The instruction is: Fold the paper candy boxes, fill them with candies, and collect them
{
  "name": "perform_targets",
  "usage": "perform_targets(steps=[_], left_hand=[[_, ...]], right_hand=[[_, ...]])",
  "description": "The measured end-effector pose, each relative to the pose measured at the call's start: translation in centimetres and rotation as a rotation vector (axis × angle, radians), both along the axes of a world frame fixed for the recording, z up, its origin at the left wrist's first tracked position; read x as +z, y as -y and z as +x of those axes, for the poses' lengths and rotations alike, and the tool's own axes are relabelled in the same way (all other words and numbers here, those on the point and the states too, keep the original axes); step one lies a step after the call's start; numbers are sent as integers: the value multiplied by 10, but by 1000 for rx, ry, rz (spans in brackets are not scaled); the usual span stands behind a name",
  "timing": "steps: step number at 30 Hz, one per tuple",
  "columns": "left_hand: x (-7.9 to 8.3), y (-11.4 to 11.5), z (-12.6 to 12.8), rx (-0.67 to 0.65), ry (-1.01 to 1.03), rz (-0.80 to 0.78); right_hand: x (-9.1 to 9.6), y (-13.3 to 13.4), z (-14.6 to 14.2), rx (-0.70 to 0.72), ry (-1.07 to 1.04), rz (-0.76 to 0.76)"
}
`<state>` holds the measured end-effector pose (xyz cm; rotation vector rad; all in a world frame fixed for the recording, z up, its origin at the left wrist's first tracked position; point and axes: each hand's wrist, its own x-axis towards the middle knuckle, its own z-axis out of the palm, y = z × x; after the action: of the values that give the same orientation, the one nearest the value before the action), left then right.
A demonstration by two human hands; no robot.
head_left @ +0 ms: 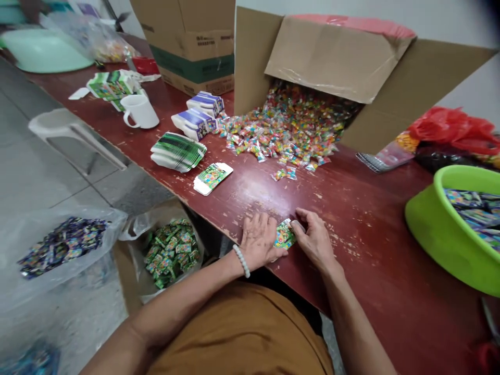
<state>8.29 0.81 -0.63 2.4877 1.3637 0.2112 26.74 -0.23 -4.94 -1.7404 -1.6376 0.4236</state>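
A small green printed carton (pixel 285 235) lies at the table's front edge between my two hands. My left hand (pixel 258 237), with a bead bracelet at the wrist, rests palm down over the carton's left side, its thumb along the lower edge. At the carton's right end is my right hand (pixel 312 235), thumb against it and fingers bent; its inner fingertips are partly hidden. Farther left lies a flat green carton (pixel 213 178), beside a fanned stack of green cartons (pixel 178 152). Wrapped candies (pixel 289 135) spill from a big cardboard box (pixel 324 65) ahead.
Purple carton bundles (pixel 194 123) and a white mug (pixel 141 111) stand back left. A lime green basin (pixel 449 234) with filled packs is at right. Below the left edge are an open box of green packs (pixel 174 250), a bag of purple packs (pixel 70 245) and a stool (pixel 64 122).
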Motion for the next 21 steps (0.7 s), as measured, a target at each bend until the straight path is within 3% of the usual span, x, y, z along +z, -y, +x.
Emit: perform_targets(steps=[3, 9, 13, 15, 17, 21], left_hand=[[-3, -3, -5, 40, 181, -103], [-4, -13, -25, 135, 829, -623], [10, -12, -42, -74, 964, -1203], [14, -8, -46, -223, 953, -1410], [14, -3, -48, -318, 951, -1492], [9, 3, -49, -272, 1074, -1492]], right_hand=[[-1, 1, -3, -10, -96, -17], [16, 9, -12, 20, -756, -149], [47, 17, -34, 164, -851, -172], [61, 20, -45, 276, -834, -219], [71, 21, -53, 370, -821, -234], [75, 18, -60, 446, -867, -263]])
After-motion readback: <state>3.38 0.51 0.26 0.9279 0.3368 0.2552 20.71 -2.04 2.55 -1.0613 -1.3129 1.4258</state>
